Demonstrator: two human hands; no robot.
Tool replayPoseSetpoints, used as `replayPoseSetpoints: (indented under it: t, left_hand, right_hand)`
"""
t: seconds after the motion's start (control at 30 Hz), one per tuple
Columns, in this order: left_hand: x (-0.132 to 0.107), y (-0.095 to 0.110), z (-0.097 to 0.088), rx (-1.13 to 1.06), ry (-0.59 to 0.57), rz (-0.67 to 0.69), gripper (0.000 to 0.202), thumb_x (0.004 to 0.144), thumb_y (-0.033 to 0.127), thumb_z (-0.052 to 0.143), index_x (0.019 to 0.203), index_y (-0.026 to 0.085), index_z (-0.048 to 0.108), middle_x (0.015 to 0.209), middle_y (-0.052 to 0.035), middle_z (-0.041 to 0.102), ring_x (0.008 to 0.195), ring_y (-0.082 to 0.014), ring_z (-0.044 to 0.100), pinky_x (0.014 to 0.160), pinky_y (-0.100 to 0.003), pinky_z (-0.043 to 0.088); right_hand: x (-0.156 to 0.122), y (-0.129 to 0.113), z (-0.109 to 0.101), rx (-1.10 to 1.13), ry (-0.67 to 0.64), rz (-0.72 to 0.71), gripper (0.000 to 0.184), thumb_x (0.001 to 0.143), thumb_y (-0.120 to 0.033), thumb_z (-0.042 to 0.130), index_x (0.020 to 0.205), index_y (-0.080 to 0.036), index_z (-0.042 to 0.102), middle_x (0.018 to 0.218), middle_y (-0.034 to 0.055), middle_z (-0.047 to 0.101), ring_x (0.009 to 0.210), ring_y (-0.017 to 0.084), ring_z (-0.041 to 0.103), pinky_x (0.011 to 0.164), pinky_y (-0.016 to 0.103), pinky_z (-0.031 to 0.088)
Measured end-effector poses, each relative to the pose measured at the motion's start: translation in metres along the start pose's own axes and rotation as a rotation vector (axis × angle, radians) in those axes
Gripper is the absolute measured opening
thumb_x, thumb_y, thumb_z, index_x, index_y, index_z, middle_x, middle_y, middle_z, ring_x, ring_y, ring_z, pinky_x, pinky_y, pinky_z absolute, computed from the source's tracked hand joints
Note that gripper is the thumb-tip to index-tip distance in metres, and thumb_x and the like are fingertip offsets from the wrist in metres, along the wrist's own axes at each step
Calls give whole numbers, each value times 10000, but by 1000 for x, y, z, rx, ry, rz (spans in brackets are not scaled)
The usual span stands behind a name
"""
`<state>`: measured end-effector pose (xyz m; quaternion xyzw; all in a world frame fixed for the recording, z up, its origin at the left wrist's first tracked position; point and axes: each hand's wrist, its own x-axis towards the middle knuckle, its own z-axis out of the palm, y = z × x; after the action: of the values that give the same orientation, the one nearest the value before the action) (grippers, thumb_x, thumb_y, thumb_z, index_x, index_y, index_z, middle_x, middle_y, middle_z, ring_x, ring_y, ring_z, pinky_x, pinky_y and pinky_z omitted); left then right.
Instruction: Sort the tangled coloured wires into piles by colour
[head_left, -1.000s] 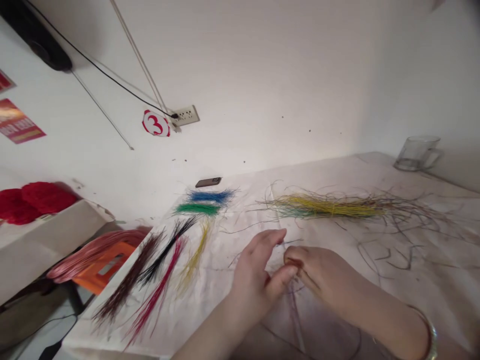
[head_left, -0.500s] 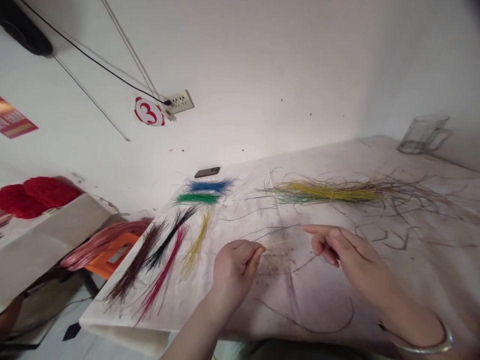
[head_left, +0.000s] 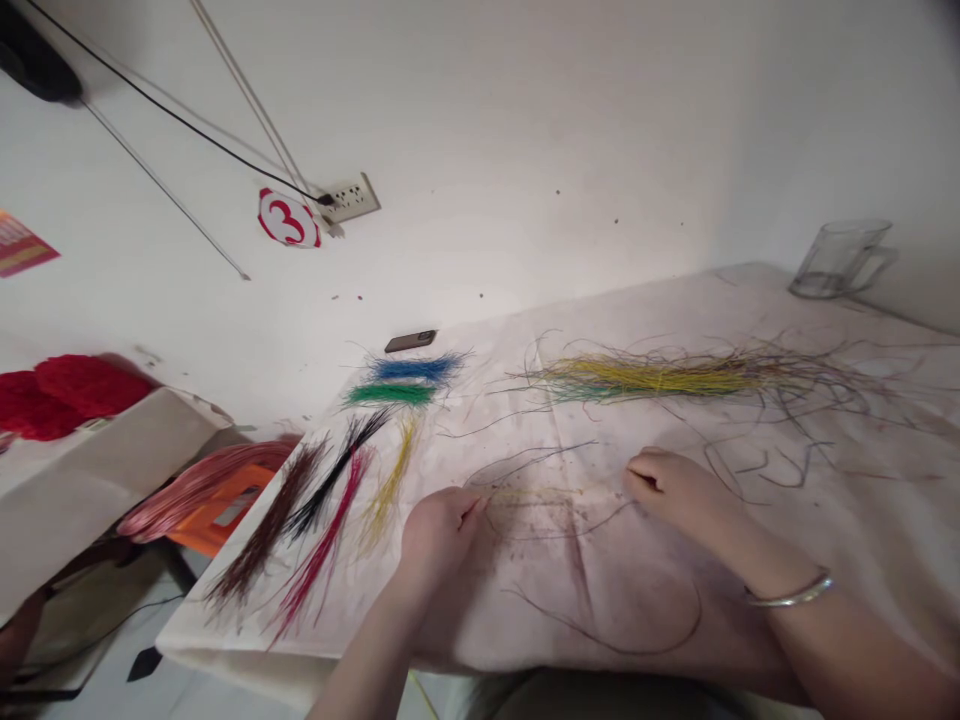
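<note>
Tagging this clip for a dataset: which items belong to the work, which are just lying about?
Work: left hand, right hand, loose pale strands, yellow-green strand bundle, blue bunch, green bunch, black bunch, dark brown bunch, crimson bunch, yellow bunch.

Lying about: glass mug, dark flat device, wall socket, round "3" sign.

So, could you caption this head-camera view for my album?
Left hand and right hand rest on a stained white cloth near a yellow-green bundle of dyed strands.

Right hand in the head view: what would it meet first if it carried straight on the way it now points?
Probably the thin dark strand lying loose on the cloth ahead of the right hand, though the flat view makes the exact line hard to judge.
</note>
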<state>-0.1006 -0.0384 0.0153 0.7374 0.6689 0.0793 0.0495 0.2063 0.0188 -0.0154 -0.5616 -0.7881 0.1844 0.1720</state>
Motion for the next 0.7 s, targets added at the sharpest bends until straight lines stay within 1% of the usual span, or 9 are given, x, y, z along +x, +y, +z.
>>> replayPoseSetpoints:
  t: [0.1, 0.23, 0.3, 0.33, 0.4, 0.43, 0.53, 0.6, 0.7]
  left_hand:
    - [2, -2, 4, 60, 5, 13, 325, 931, 319, 421, 749, 222, 671, 755, -25, 652, 749, -200, 586, 638, -280, 360]
    - [4, -9, 7, 60, 20, 17, 301, 925, 339, 437, 809, 238, 696, 789, -33, 649, 804, -215, 599, 694, -308, 415]
    - [3, -13, 7, 22, 53, -6, 244, 897, 362, 492, 952, 243, 698, 882, -46, 656, 841, -217, 609, 738, -325, 450]
    - [2, -15, 7, -2, 78, -24, 263, 878, 373, 524, 1049, 242, 676, 944, -54, 654, 860, -218, 611, 755, -333, 466]
    - [-2, -19, 5, -51, 147, -57, 391, 850, 393, 563, 1205, 233, 598, 1040, -69, 637, 868, -217, 613, 759, -344, 498]
    - [-6, -20, 5, -76, 188, -64, 432, 847, 409, 563, 1240, 228, 569, 1056, -72, 630, 853, -213, 612, 743, -345, 513]
    - [-21, -21, 9, -156, 344, -61, 437, 859, 451, 528, 1227, 217, 567, 1029, -72, 629, 759, -192, 605, 637, -315, 545]
    - [-31, -19, 18, -196, 439, -51, 393, 867, 443, 519, 1175, 212, 595, 1023, -76, 636, 736, -184, 612, 581, -290, 552]
    - [-43, -16, 34, -229, 474, 51, 310, 870, 389, 536, 1094, 203, 641, 1015, -87, 658, 815, -199, 648, 656, -293, 578]
  right_hand:
    - [-1, 1, 4, -57, 12, 11, 288, 817, -211, 419, 531, -190, 448, 654, 22, 538, 644, 146, 527, 602, 278, 319]
    - [-4, 6, 2, -65, -23, 28, 236, 796, -203, 434, 568, -193, 496, 670, 32, 563, 656, 157, 535, 606, 277, 331]
    - [-6, 12, -4, -34, -35, 56, 166, 764, -167, 441, 634, -194, 542, 711, 34, 592, 662, 155, 543, 606, 271, 350]
    - [-6, 16, -8, -15, -32, 66, 151, 757, -158, 440, 672, -193, 560, 736, 36, 605, 668, 154, 549, 612, 269, 363]
    - [-4, 26, -17, 4, -3, 72, 150, 775, -180, 441, 731, -192, 584, 783, 45, 626, 692, 161, 565, 640, 275, 392]
    - [-2, 31, -22, -1, 25, 78, 157, 794, -207, 440, 752, -192, 591, 803, 51, 634, 703, 168, 572, 652, 283, 402]
    - [10, 45, -34, -51, 137, 107, 183, 829, -261, 440, 817, -192, 609, 855, 70, 655, 743, 193, 590, 684, 308, 420]
    - [23, 50, -40, -95, 200, 118, 187, 836, -255, 439, 842, -191, 615, 879, 82, 659, 758, 203, 594, 697, 319, 424]
    - [46, 56, -44, -150, 259, 91, 169, 835, -227, 449, 826, -181, 611, 887, 96, 653, 816, 215, 593, 750, 325, 425]
